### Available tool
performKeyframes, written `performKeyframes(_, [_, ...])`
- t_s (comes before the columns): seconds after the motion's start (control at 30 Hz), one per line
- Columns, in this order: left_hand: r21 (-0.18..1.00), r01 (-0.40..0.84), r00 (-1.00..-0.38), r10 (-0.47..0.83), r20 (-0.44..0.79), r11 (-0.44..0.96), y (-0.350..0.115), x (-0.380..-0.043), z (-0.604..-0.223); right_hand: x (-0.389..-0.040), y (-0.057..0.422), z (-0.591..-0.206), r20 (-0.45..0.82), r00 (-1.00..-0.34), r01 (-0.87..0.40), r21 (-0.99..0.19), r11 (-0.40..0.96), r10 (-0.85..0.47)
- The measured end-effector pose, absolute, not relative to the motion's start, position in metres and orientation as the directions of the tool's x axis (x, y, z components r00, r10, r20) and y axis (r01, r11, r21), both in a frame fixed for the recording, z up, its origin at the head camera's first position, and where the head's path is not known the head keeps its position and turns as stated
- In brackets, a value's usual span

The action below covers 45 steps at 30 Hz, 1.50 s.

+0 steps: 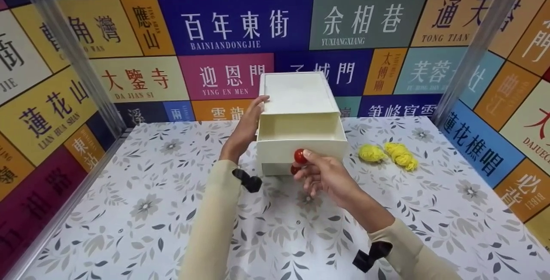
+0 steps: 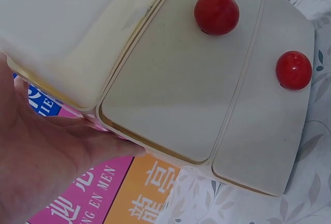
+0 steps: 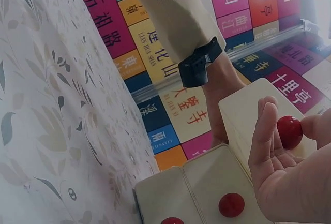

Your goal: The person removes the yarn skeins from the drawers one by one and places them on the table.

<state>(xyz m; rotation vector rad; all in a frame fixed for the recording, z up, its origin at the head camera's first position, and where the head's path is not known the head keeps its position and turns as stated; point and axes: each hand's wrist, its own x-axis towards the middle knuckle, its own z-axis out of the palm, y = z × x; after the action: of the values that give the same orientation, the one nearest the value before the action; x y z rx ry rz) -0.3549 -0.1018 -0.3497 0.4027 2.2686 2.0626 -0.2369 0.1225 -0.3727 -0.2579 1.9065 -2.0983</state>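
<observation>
A small off-white chest of drawers (image 1: 298, 93) stands towards the back of the table, with three red-knobbed drawers seen in the right wrist view. Its top drawer (image 1: 301, 149) is pulled out towards me, and the visible part of its inside is bare. My right hand (image 1: 328, 177) pinches that drawer's red knob (image 3: 290, 132) between thumb and fingers. Against the chest's left side rests my left hand (image 1: 245, 127), fingers extended along the wall, its fingertips near the top edge. The middle knob (image 2: 216, 13) and the lowest knob (image 2: 294, 70) sit on drawers pushed in flush.
Two yellow yarn bundles (image 1: 386, 154) lie on the table to the right of the chest. A leaf-patterned cloth (image 1: 172, 211) covers the table. Panels with place names (image 1: 236, 22) wall in the back and sides, with clear posts (image 1: 477, 48) at the corners.
</observation>
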Motion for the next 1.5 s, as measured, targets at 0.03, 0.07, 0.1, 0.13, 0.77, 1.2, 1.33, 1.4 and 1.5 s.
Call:
performKeyframes(0.03, [0.985,0.155,-0.966,0.222,0.135,0.075,-0.102,-0.355,-0.350,-0.238,0.122,-0.373,-0.068,-0.942,0.099,-0.992,-0.079,-0.328])
performKeyframes(0.07, [0.986,0.152,-0.966,0.220,0.132,0.074,-0.102,-0.355,-0.350,-0.239,0.122,-0.373,-0.070,-0.942,0.101,-0.992,-0.079,-0.327])
performKeyframes(0.1, [0.986,0.149,-0.967,0.219,0.130,0.074,-0.102,-0.355,-0.350,-0.239,0.122,-0.372,-0.071,-0.942,0.102,-0.992,-0.077,-0.327])
performKeyframes(0.13, [0.986,0.147,-0.968,0.217,0.128,0.074,-0.102,-0.356,-0.349,-0.240,0.122,-0.372,-0.072,-0.942,0.101,-0.992,-0.074,-0.328])
performKeyframes(0.77, [0.988,0.131,-0.971,0.212,0.111,0.087,-0.100,-0.355,-0.348,-0.258,0.120,-0.372,-0.061,-0.948,0.090,-0.993,-0.080,-0.311])
performKeyframes(1.2, [0.991,0.113,-0.972,0.216,0.094,0.075,-0.100,-0.355,-0.350,-0.264,0.118,-0.370,-0.078,-0.952,0.117,-0.986,-0.116,-0.295])
performKeyframes(1.33, [0.990,0.112,-0.971,0.220,0.092,0.083,-0.099,-0.355,-0.350,-0.268,0.118,-0.371,-0.094,-0.956,0.129,-0.985,-0.114,-0.277])
performKeyframes(1.4, [0.989,0.116,-0.971,0.219,0.095,0.086,-0.100,-0.355,-0.349,-0.271,0.117,-0.371,-0.097,-0.957,0.133,-0.985,-0.115,-0.273])
performKeyframes(1.5, [0.988,0.121,-0.971,0.216,0.100,0.091,-0.100,-0.355,-0.349,-0.275,0.117,-0.371,-0.100,-0.956,0.137,-0.983,-0.120,-0.275])
